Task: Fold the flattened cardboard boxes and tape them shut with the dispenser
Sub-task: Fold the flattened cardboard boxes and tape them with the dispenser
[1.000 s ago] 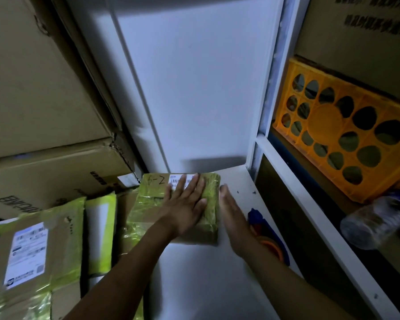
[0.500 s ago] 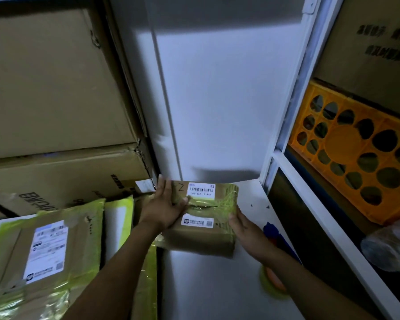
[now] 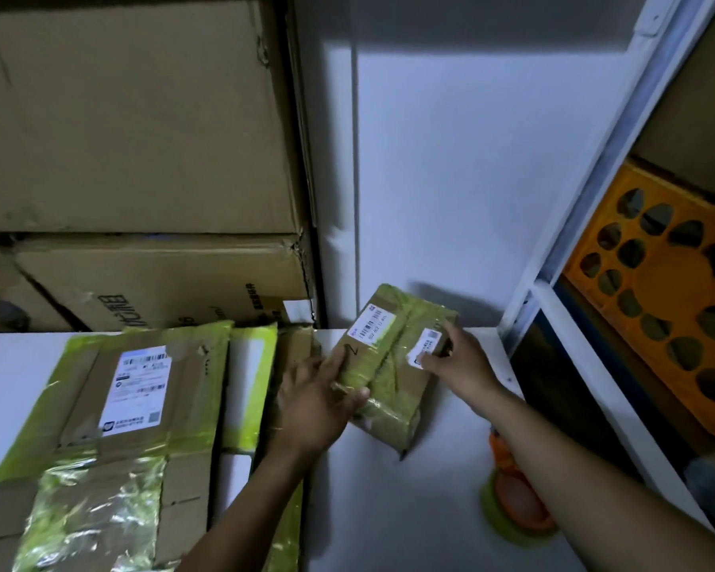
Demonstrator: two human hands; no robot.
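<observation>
On the small taped box (image 3: pixel 389 375): a hand-drawn "2" (image 3: pixel 352 349), a white sticker (image 3: pixel 371 325) with a bar code and numbers too small to read, and a second white sticker (image 3: pixel 425 348) with a square code. Left of that box, on the big taped box (image 3: pixel 79 406): a white post label (image 3: pixel 139 390), print too tiny. Up and left of that box, on the brown carton (image 3: pixel 162 274): Chinese signs (image 3: pixel 116 309), blurred.

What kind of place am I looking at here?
Likely a packing or stock room: big cardboard cartons stacked up, taped parcels with shipping labels, including the small parcel being held, and an orange crate in shelving.
</observation>
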